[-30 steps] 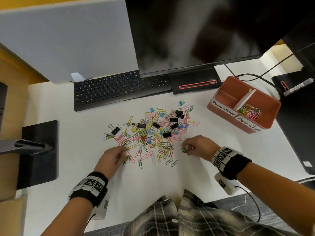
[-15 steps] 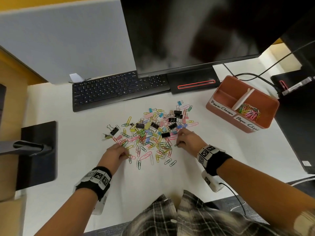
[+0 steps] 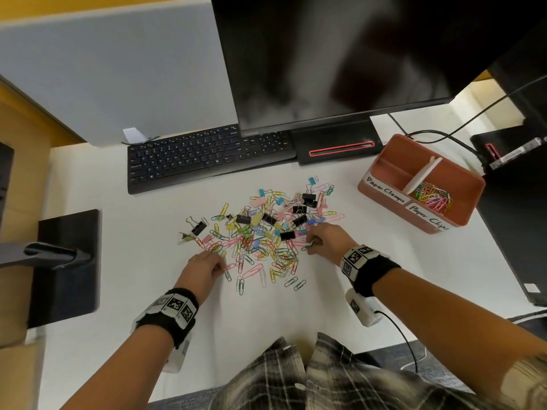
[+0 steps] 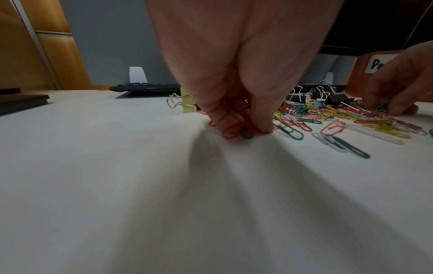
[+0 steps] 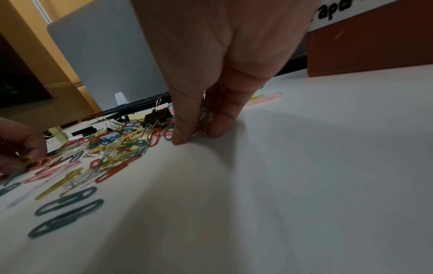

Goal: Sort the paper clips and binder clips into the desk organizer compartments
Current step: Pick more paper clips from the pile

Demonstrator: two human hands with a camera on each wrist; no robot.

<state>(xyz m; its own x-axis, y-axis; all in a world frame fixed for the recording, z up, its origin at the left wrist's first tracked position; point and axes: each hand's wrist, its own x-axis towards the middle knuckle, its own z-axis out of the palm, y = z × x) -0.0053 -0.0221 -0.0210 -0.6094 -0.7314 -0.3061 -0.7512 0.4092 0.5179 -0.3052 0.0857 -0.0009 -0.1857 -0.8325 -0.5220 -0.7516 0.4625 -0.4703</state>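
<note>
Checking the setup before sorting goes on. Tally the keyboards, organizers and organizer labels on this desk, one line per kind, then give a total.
keyboard: 1
organizer: 1
labels: 2, the Paper Clamps label and the Paper Clips label
Total: 4
</note>
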